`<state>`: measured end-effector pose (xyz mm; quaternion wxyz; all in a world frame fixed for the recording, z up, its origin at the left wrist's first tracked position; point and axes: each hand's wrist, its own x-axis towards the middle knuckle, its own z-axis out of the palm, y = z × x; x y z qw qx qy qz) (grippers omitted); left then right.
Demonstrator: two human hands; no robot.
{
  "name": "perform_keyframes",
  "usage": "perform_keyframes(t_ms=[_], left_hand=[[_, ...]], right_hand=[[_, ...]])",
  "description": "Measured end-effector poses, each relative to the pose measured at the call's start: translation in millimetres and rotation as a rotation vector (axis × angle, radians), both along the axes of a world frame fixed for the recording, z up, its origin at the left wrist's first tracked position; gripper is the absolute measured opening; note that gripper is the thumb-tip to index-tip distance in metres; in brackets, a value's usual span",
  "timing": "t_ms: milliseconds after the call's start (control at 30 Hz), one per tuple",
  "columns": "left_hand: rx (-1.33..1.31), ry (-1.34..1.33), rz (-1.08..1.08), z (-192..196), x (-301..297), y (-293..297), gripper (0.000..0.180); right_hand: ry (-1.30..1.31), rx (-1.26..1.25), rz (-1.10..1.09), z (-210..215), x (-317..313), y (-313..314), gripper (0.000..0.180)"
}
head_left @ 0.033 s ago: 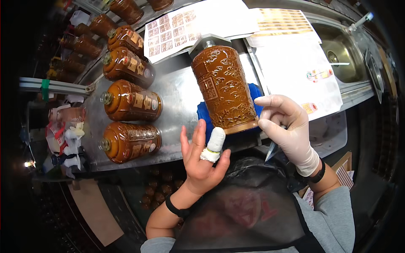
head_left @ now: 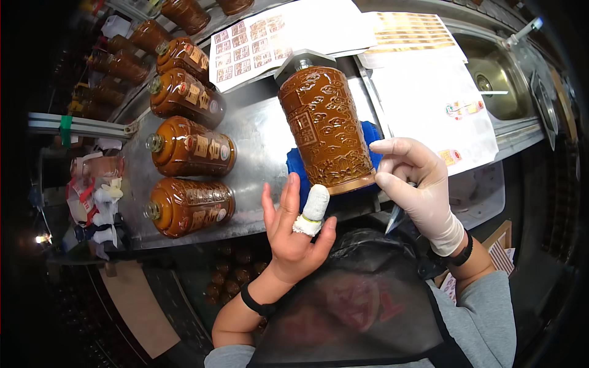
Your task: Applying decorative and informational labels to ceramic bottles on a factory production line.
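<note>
A large brown bottle (head_left: 324, 129) with raised patterns lies on a blue cloth (head_left: 297, 165), its neck resting in a dark angled holder (head_left: 325, 57). My left hand (head_left: 294, 239) is bare and open, fingers spread. On its index finger is a white cloth cover (head_left: 316, 204), banded in yellow, close to the bottle's base; whether it touches cannot be told. My right hand (head_left: 420, 187) wears a white glove. Its thumb and index finger reach the right edge of the base, while the curled fingers hold a slim pointed metal tool (head_left: 396, 216), mostly hidden in the palm.
Several brown bottles with gold labels (head_left: 193, 147) lie in a row along the left of the metal table (head_left: 251, 135). Sheets of brown stickers (head_left: 251, 46) and gold strips (head_left: 417, 37) sit at the back. A white sheet (head_left: 429, 92) lies right, beside a sink (head_left: 512, 101).
</note>
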<state>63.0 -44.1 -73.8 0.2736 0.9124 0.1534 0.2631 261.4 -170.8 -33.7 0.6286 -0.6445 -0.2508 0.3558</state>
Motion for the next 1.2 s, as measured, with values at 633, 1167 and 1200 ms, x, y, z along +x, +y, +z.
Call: perform_keyframes(t_ms=[633, 1167, 1200], left_hand=[[0.209, 0.046, -0.016, 26, 34, -1, 0.044], [-0.128, -0.049, 0.154, -7, 36, 7, 0.077], [-0.283, -0.071, 0.152, -11, 35, 6, 0.075]], right_hand=[[0.048, -0.012, 0.002, -12, 1, 3, 0.035], [0.081, -0.018, -0.028, -25, -4, 3, 0.035], [0.051, -0.004, -0.022, -25, -5, 4, 0.038]])
